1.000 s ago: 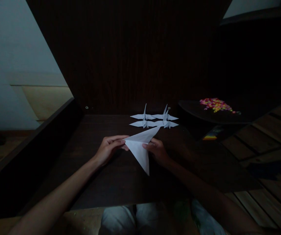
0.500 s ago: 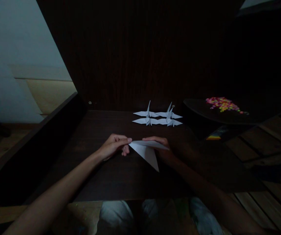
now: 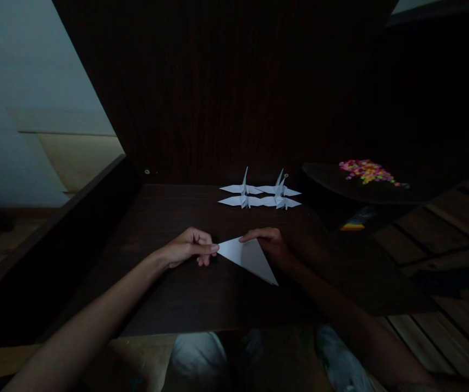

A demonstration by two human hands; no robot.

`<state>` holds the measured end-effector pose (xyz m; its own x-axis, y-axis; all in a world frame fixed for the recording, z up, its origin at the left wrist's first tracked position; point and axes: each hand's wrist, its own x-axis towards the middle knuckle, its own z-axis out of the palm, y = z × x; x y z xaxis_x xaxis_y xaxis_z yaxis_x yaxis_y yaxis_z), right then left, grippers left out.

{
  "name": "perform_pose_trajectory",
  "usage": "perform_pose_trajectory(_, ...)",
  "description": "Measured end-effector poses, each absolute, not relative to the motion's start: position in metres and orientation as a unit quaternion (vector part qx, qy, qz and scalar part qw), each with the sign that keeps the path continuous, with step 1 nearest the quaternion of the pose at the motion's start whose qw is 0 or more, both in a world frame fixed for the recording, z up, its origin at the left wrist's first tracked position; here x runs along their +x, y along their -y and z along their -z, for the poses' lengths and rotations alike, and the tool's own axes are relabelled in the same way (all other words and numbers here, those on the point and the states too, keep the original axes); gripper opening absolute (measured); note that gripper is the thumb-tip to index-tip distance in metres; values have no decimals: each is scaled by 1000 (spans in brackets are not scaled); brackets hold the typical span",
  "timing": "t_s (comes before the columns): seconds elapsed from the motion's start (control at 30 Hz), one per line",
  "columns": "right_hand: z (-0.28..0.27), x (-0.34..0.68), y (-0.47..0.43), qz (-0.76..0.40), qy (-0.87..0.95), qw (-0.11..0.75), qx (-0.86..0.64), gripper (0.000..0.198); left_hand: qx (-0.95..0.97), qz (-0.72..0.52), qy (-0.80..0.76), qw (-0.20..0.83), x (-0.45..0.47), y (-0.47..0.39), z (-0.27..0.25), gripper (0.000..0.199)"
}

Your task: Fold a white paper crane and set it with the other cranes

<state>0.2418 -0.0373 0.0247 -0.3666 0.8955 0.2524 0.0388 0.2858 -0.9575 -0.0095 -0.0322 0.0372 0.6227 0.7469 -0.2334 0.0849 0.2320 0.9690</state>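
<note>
A white sheet of paper (image 3: 248, 256), folded into a triangle, is held above the dark wooden surface. My left hand (image 3: 191, 246) pinches its left corner between thumb and fingers. On the other side, my right hand (image 3: 270, 245) grips the upper right edge, with fingers along the top and the rest partly behind the paper. One point of the triangle hangs toward the lower right. Beyond my hands, several white origami cranes (image 3: 243, 189) stand close together in two rows, wings touching or overlapping.
A dark side panel (image 3: 50, 250) borders the surface on the left, and a tall dark board (image 3: 226, 92) rises behind. At the right, a raised dark shelf (image 3: 328, 177) bears a pile of small colourful pieces (image 3: 367, 171). Wooden slats (image 3: 430, 234) lie farther right.
The upper flap, raised before, now lies flat against the other layer, so the paper shows as one triangle. Both hands keep hold of it. The view has shifted slightly.
</note>
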Motion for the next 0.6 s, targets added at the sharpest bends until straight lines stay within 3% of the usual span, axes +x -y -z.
perform_pose_trajectory(0.27,-28,241,36,-448,688,449,-352,17,602,-308,-365,640,-8,30,-33,31)
perform_pose_trajectory(0.5,-21,241,36,-436,661,469,-391,20,547,-335,-369,672,-3,26,-28,67)
perform_pose_trajectory(0.6,-21,239,37,-440,656,474,-389,19,523,-354,-372,680,-1,27,-29,62)
